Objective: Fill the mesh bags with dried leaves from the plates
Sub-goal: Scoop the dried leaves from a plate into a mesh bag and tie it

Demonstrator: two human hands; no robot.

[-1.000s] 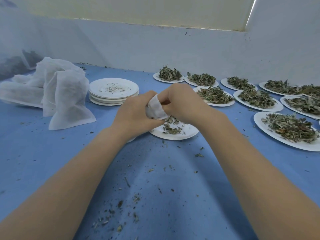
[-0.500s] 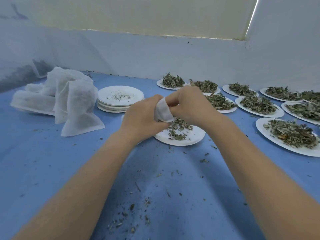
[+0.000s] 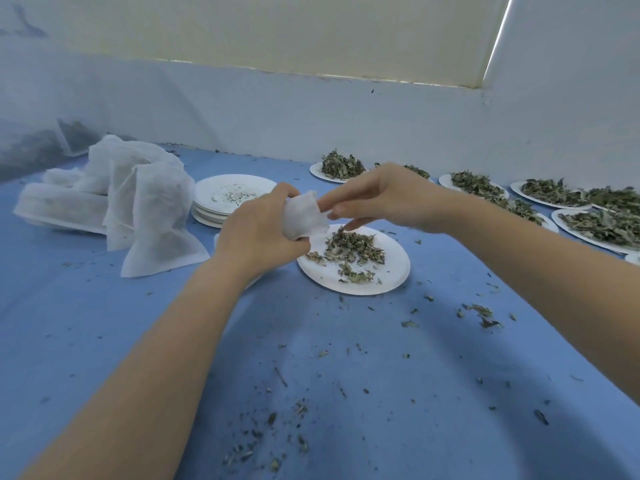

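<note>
**Mesh bag held over a half-emptied plate**

The left hand (image 3: 258, 233) grips a small white mesh bag (image 3: 303, 214) just above the left rim of the near plate (image 3: 391, 271), its fingers curled round the bag's lower part with the open top pointing up and to the right. The right hand (image 3: 388, 199) hovers over the same plate, fingers (image 3: 341, 213) loosely bent and close to the bag's mouth, tips just above the leaves; whether they pinch any leaf cannot be told. A thin scatter of dried leaves (image 3: 349, 251) lies on the near plate.

Left of that plate and slightly farther back stands a stack of used plates (image 3: 225, 199), only crumbs on the top one. Farther left again lies a heap of filled mesh bags (image 3: 138, 202). Behind and to the right of the near plate, more plates heaped with leaves (image 3: 547, 194) run along the wall. Leaf crumbs (image 3: 481, 311) dot the blue counter (image 3: 104, 323) in front of the near plate.
</note>
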